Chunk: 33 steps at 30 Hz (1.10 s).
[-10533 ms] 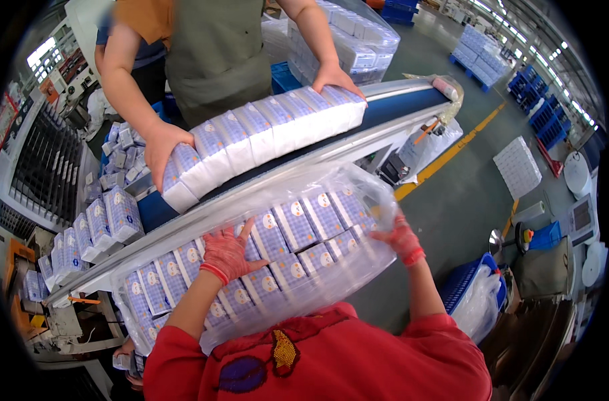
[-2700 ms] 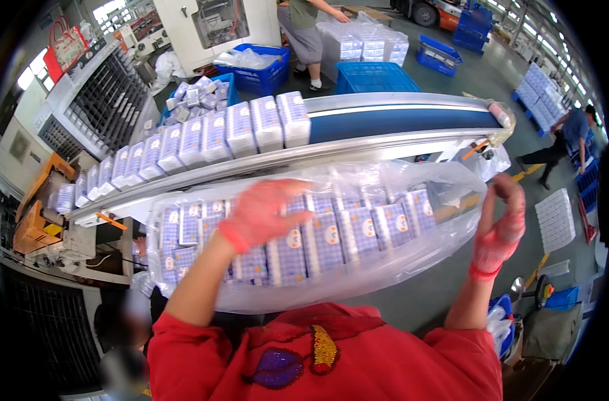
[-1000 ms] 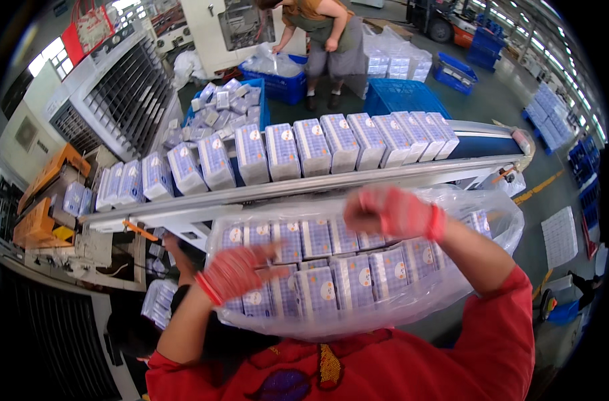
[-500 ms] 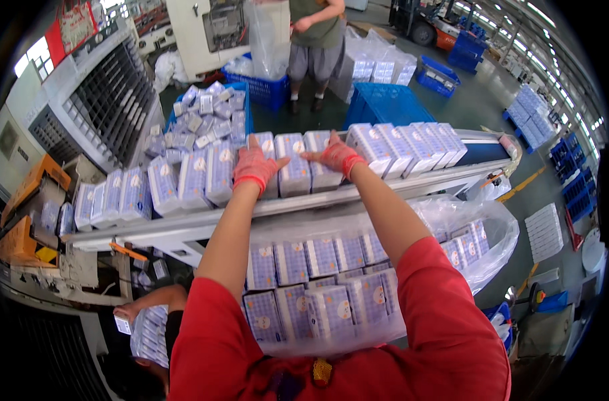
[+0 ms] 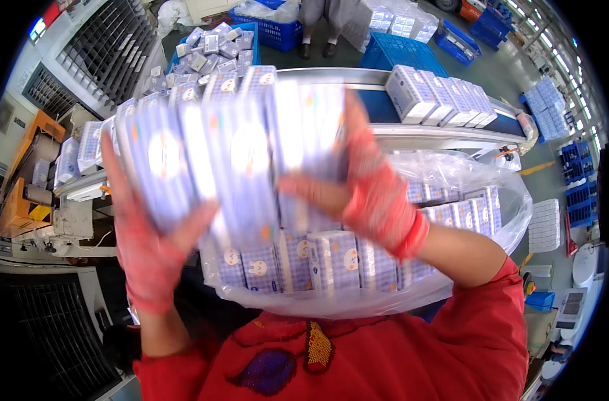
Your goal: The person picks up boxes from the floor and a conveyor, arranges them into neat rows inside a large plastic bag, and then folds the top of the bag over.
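Between my two gloved hands a row of three purple-checked tissue packs [image 5: 234,160] is squeezed together, raised in front of me and blurred by motion. My left hand [image 5: 147,250] presses the row's left end, with its thumb across the near face. At the right end my right hand [image 5: 381,190] grips likewise, fingers up along the side and thumb over the face. Beneath them lies a clear plastic bag [image 5: 331,306] with its mouth open, holding rows of similar packs [image 5: 334,260]. Behind the raised row, the packs partly hide the conveyor [image 5: 371,100].
More packs [image 5: 444,97] stand on the conveyor at right, others at left. Beyond it are a blue crate heaped with small packs [image 5: 217,50], a blue bin [image 5: 401,53] and a standing person's legs [image 5: 318,23]. A louvred machine [image 5: 110,53] stands at far left.
Both hands have come up and back toward me from the conveyor, lifting three packs off it. A gap now shows on the belt left of the remaining right-hand packs. My view has tilted down.
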Each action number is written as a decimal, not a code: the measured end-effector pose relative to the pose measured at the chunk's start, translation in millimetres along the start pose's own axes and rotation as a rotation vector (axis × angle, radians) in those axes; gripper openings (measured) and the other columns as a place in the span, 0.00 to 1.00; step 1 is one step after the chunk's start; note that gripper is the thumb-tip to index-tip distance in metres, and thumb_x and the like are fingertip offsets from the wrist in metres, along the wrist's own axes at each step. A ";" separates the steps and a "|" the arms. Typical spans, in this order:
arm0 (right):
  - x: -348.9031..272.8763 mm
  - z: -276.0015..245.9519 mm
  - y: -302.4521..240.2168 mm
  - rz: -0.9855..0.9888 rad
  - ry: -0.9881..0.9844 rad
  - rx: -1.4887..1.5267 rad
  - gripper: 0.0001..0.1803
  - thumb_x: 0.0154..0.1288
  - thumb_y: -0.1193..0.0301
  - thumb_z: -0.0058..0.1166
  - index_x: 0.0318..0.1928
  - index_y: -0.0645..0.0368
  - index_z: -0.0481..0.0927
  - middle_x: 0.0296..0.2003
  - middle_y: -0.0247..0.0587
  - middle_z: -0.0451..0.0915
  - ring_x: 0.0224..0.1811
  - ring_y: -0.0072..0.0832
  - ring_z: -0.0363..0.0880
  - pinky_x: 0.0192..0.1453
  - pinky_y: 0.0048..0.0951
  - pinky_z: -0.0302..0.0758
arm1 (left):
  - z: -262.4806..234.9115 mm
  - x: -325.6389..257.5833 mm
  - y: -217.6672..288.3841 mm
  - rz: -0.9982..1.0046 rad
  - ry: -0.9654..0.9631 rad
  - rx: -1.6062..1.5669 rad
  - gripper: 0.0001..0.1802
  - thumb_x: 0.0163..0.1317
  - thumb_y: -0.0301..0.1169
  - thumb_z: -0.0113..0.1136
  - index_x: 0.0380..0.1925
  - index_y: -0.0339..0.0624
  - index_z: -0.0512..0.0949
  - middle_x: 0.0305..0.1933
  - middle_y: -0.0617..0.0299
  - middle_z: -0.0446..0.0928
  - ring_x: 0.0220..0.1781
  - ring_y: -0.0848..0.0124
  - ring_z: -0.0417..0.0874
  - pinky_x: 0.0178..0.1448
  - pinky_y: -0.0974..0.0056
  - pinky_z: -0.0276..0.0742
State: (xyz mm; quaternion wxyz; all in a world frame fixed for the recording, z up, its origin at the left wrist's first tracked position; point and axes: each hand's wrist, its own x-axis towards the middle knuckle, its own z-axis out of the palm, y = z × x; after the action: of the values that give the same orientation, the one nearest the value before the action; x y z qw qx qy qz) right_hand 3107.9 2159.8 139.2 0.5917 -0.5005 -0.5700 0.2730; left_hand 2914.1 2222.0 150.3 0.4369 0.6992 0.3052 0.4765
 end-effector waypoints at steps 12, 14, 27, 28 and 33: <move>-13.5 31.1 -1.2 0.527 -1.015 -1.124 0.25 0.47 0.65 0.54 0.47 0.59 0.65 0.34 0.46 0.75 0.37 0.41 0.75 0.37 0.37 0.72 | -42.2 -106.8 -66.0 -0.435 -0.253 0.250 0.63 0.29 0.32 0.71 0.58 0.34 0.33 0.54 0.47 0.58 0.54 0.63 0.62 0.56 0.65 0.59; -5.3 36.4 -5.4 0.221 -0.907 -1.237 0.14 0.50 0.59 0.50 0.32 0.57 0.73 0.29 0.42 0.76 0.33 0.38 0.76 0.33 0.36 0.72 | -50.8 -106.6 -63.7 -0.409 -0.279 0.291 0.62 0.30 0.33 0.70 0.59 0.38 0.33 0.53 0.49 0.61 0.53 0.63 0.65 0.54 0.65 0.62; 25.4 129.4 74.2 0.360 -1.224 -0.475 0.41 0.44 0.40 0.48 0.55 0.51 0.62 0.47 0.48 0.69 0.50 0.38 0.67 0.53 0.30 0.62 | -92.1 -141.3 -137.5 -0.305 -0.256 0.425 0.18 0.49 0.33 0.54 0.43 0.43 0.70 0.38 0.48 0.71 0.41 0.57 0.72 0.46 0.62 0.67; 28.9 127.3 68.6 0.398 -1.277 -0.422 0.42 0.44 0.41 0.48 0.57 0.51 0.59 0.48 0.47 0.69 0.50 0.38 0.67 0.53 0.29 0.62 | -89.9 -140.5 -134.7 -0.394 -0.210 0.347 0.18 0.49 0.32 0.54 0.42 0.43 0.70 0.38 0.48 0.71 0.42 0.58 0.72 0.47 0.63 0.66; 30.7 131.6 75.1 0.431 -1.379 -0.444 0.45 0.44 0.42 0.50 0.59 0.51 0.54 0.51 0.46 0.65 0.54 0.36 0.63 0.56 0.28 0.58 | -92.1 -143.2 -143.3 -0.642 -0.241 0.430 0.17 0.45 0.28 0.54 0.39 0.42 0.72 0.40 0.52 0.71 0.45 0.62 0.72 0.49 0.68 0.66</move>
State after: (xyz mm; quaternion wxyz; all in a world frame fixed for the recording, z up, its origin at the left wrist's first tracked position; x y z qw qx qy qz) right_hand 3008.0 2250.5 63.8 -0.0803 -0.4241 -0.7420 0.5129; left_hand 2775.2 2192.7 -21.0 0.4399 0.6946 0.5474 0.1557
